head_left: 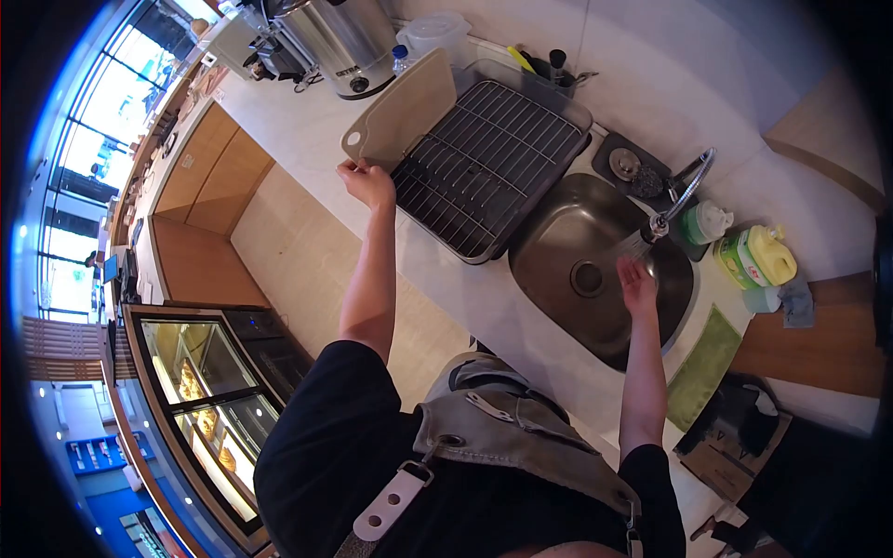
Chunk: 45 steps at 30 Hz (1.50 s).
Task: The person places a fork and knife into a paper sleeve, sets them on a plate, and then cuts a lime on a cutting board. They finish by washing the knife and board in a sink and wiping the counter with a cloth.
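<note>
A pale cutting board (409, 104) with a hole near one end stands on edge along the side of the dish rack (493, 158). At the board's near end, my left hand (370, 184) is closed with its fingers curled against the lower corner. Water sprays from the faucet head (658, 226) into the metal sink (549, 270). Beneath that spray, my right hand (637, 285) is held over the basin, fingers stretched out and holding nothing.
A steel urn (339, 46) stands beyond the board. Right of the sink are a green-capped bottle (707, 223), a yellow detergent jug (758, 256) and a green cloth (705, 367). A scrubber (646, 177) sits behind the basin. A glass display case (200, 372) is at lower left.
</note>
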Available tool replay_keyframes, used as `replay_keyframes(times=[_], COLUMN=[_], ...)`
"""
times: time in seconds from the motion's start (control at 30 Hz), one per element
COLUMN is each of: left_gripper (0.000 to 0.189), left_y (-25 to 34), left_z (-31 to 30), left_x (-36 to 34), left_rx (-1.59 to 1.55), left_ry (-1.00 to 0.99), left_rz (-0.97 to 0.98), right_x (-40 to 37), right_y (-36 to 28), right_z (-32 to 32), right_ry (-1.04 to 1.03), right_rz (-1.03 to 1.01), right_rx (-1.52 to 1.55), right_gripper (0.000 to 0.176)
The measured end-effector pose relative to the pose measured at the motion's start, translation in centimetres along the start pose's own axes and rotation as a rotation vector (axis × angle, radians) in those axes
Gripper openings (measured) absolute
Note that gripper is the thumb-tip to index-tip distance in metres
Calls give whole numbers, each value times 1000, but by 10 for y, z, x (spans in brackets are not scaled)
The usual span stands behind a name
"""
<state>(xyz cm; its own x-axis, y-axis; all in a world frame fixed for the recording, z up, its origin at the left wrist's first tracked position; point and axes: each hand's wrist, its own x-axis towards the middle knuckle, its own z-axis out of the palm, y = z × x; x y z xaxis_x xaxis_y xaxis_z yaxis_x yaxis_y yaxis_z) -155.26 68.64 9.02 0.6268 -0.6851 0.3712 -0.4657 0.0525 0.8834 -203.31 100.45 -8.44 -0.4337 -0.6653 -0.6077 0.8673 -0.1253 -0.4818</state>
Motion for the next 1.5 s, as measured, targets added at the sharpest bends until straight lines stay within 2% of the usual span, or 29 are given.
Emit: replay_keyframes(times=[0.1, 0.13, 0.17, 0.2, 0.23, 0.27, 0.3, 0.33, 0.4, 0.43, 0.5, 0.57, 0.6, 0.7, 0.8, 0.83, 0.9, 1.0, 1.1, 1.13, 1.27, 1.33, 1.37, 1.4, 1.43, 1.47, 1.5], left_gripper=[28, 30, 33, 42, 50, 53, 53, 56, 61, 57, 50, 45, 41, 31, 27, 29, 34, 41, 42, 42, 40, 39, 38, 40, 45, 51, 62], left_y=[-39, -49, -48, -78, -79, -95, -89, -53, -43, -3, 28, 49, 66, 99, 135, 147, 179, 196, 206, 203, 187, 181, 181, 170, 136, 99, 67], left_z=[16, 17, 13, 18, 15, 15, 5, -17, -40, -62, -78, -85, -86, -64, -16, -1, 24, 60, 81, 88, 120, 119, 121, 118, 120, 125, 112], left_x=[12, 16, 21, 36, 35, 45, 41, 20, 1, -30, -78, -122, -145, -207, -268, -283, -310, -337, -351, -353, -357, -362, -363, -366, -371, -380, -383], left_rx=[108, 189, 159, 142, 238, 51, -4, 22, -113, -122, -188, -286, -362, -540, -614, -590, -515, -445, -355, -347, -421, -459, -485, -485, -546, -609, -361], left_ry=[32, 46, -45, -90, -38, -63, -93, -104, -155, -176, -210, -275, -411, -855, -1188, -1297, -1387, -1309, -1305, -1325, -1315, -1223, -1174, -1203, -1238, -1270, -1381], left_rz=[82, 210, 94, 159, 266, 166, 137, 140, 51, 63, 234, 398, 373, 330, 247, 205, 123, 352, 454, 476, 528, 496, 486, 412, 256, 103, 122], right_x=[19, 25, 28, 61, 63, 52, 39, 31, 18, 11, -11, -15, -4, 39, 7, 7, 9, 4, 7, -5, -42, -73, -78, -67, -50, -41, -61], right_y=[9, 15, 19, 30, 36, 38, 31, 21, 6, -9, -46, -78, -91, -105, -118, -118, -123, -150, -177, -174, -146, -128, -110, -75, -36, 2, 22], right_z=[6, 7, 5, -21, -12, 4, 17, 16, 17, 25, 53, 75, 83, 107, 142, 146, 152, 158, 147, 146, 139, 120, 95, 57, 12, -27, -37], right_ry=[-37, -63, -105, -306, -321, -287, -259, -358, -561, -464, -282, -258, -289, -163, -215, -198, -158, -218, -30, -6, -59, 17, 67, 50, -52, -149, -27], right_rz=[-43, -73, -61, -39, -102, -143, -175, -201, -231, -179, -57, -217, -300, -778, -773, -788, -815, -976, -1586, -1514, -1496, -1226, -1119, -929, -702, -590, -698], right_rx=[39, 77, 114, 230, 248, 283, 316, 224, 17, -38, -154, -521, -653, -1194, -2134, -2195, -2321, -2279, -2143, -2227, -1623, -1257, -1273, -1510, -1841, -2125, -1984], right_gripper=[28, 28, 31, 33, 20, 18, 16, 15, 15, 15, 16, 19, 21, 16, 17, 16, 14, 16, 21, 27, 18, 11, 13, 15, 17, 20, 17])
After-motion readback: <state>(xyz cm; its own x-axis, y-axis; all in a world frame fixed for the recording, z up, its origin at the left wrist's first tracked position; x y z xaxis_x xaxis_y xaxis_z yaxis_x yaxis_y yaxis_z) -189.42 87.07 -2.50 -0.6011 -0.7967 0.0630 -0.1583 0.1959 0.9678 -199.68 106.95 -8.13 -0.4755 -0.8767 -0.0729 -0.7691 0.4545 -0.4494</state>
